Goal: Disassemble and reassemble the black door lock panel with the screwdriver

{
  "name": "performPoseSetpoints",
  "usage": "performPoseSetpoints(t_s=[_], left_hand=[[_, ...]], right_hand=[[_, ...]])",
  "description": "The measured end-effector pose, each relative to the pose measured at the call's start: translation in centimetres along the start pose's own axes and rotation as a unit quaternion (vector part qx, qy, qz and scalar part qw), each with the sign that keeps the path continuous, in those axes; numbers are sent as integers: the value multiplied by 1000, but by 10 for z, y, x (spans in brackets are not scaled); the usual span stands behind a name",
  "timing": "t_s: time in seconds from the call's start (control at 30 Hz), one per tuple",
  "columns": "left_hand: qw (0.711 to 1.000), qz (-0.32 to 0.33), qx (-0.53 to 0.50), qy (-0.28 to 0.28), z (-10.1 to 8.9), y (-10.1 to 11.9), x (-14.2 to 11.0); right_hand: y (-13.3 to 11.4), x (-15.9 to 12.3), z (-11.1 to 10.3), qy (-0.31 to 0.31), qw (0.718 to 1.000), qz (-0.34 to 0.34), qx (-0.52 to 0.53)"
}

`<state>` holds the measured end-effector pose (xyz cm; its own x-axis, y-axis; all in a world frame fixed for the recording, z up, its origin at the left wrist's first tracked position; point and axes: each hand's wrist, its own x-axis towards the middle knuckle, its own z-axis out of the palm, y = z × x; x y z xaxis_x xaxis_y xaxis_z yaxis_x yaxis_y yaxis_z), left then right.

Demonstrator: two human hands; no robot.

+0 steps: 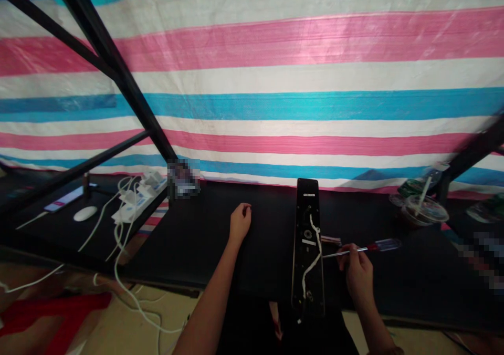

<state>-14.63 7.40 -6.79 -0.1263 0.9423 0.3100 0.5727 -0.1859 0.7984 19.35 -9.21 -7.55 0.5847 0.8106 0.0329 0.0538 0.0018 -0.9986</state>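
A black electronic door lock panel (307, 244) lies lengthwise on the black table (189, 244), with a white cable (314, 255) looped across its back. My right hand (356, 273) is shut on a screwdriver (366, 248) with a red and clear handle. Its thin metal shaft points left, and the tip is at the panel's right edge. A small brownish metal part (331, 240) lies just beside that edge. My left hand (240, 223) rests on the bare tabletop left of the panel, its fingers curled around nothing.
A white power strip (144, 195) with tangled white cables, a white mouse (85, 213) and a flat device (65, 199) sit at left. A plastic cup with a straw (424, 210) stands at right. Black metal struts (114, 66) cross a striped tarp (252, 82).
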Motion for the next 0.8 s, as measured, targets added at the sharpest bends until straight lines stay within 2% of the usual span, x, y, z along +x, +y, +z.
performPoseSetpoints(t_s=[0.3,0.57,0.8], left_hand=[[998,39,41,-22,-1,6,-2],[994,67,69,-42,-1,8,-3],[992,71,84,-59,-1,9,-5]], right_hand=[[3,-1,3,3,999,39,30],[4,0,3,11,999,30,11],[1,3,1,9,1000,-13,-27]])
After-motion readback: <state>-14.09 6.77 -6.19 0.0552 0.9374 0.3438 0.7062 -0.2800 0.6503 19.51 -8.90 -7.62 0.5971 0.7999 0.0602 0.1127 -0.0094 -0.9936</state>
